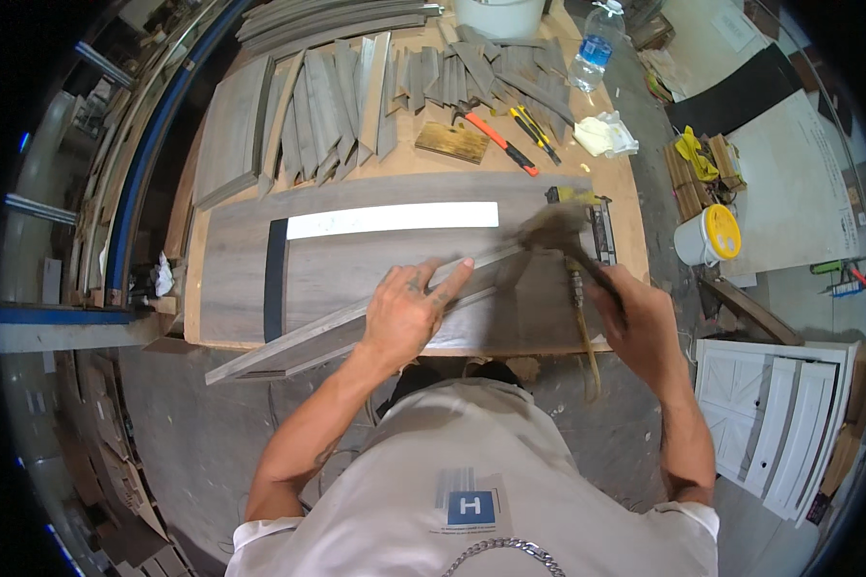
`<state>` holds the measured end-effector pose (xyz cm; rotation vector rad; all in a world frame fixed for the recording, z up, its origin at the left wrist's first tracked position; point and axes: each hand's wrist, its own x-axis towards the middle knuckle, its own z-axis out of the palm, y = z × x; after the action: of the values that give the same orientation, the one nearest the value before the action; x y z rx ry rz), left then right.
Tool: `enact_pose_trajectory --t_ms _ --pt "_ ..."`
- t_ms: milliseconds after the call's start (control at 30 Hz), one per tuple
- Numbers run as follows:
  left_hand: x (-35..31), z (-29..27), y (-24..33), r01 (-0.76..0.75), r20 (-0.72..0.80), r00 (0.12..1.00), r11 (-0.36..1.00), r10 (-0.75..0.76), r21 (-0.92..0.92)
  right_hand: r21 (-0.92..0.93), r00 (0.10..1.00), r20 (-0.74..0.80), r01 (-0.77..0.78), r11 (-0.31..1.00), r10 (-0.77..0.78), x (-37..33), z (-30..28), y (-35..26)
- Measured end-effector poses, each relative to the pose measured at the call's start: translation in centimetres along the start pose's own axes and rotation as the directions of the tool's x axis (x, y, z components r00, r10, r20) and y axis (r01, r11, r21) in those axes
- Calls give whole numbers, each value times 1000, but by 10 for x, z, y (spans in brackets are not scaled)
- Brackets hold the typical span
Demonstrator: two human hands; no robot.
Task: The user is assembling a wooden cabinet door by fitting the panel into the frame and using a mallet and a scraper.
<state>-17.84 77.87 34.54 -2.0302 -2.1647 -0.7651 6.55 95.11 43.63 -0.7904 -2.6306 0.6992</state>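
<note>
My left hand point(404, 313) is closed on a long grey wooden frame piece point(303, 338), which lies slantwise over the near edge of the table. Its fingers wrap the upper rail, with the forefinger stretched along it. My right hand point(637, 317) grips a hammer point(552, 231) by its handle. Motion blurs the hammer head, which is at the far right end of the frame piece; whether they touch I cannot tell. Under the frame piece is a flat grey board point(375, 274), carrying a white strip point(394, 220) and a black strip point(275, 279) set at a corner.
Behind the board lie grey wood offcuts point(327, 106), a wooden block point(452, 142), an orange-handled tool point(498, 139) and yellow-black tools point(535, 133). A black tool point(601, 231) with a hose point(584, 332) sits at right, near a water bottle point(596, 46). A yellow-lidded bucket point(708, 236) stands on the floor.
</note>
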Motion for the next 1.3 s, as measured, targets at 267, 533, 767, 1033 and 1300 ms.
enact_pose_trajectory --t_ms 267,533,767,1033,1300 --pt "-1 -3 4 -29 -42 999 999 31 38 -161 983 116 158 974 -141 16 8 -6" --pt "-3 -2 2 -30 -37 999 997 32 69 -183 972 133 214 959 -192 18 17 -4" --pt "-2 -4 3 -21 -19 1000 998 22 67 -214 964 187 226 950 -187 20 19 -3" --pt "4 -1 2 -49 -17 999 998 50 38 -289 973 120 222 931 -195 15 24 2" --pt "-41 -37 -6 114 10 993 989 -115 94 -6 999 -42 -9 1000 9 11 30 12"
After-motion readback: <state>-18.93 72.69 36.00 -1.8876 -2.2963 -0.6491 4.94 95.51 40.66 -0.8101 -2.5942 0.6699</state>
